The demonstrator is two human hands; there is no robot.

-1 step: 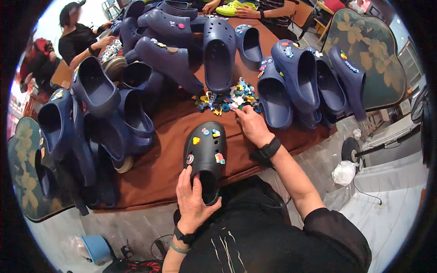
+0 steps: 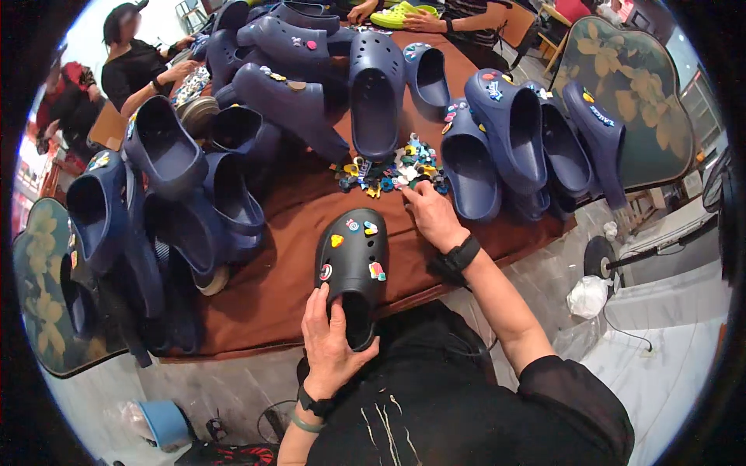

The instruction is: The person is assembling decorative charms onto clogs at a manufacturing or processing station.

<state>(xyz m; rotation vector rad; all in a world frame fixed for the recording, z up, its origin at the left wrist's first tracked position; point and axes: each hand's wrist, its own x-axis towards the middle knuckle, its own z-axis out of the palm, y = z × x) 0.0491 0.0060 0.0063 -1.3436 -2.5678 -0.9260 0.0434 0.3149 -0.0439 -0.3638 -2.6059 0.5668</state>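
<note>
You appear to be at the picking-out step: your right hand (image 2: 432, 213) is at the near side of a loose heap of small, multicoloured plastic charms (image 2: 420, 167). The black, rubbery clog with a perforated toe (image 2: 351, 268) is before you at the near edge of the brown, cloth-covered bench (image 2: 284, 248), toe pointing away. Several bright fitted charms (image 2: 336, 241) sit on its upper, and some holes are bare. The next move probably calls for a firm pinch on one charm, then lining it up with a free hole.

Your left hand (image 2: 330, 338) grasps the heel end, fingers (image 2: 316, 308) partly spread along the left side and opening, thumb at the heel. Your right fingers (image 2: 413, 193) are drawn nearly together; whether they pinch a charm, I can't tell at this size.
</note>
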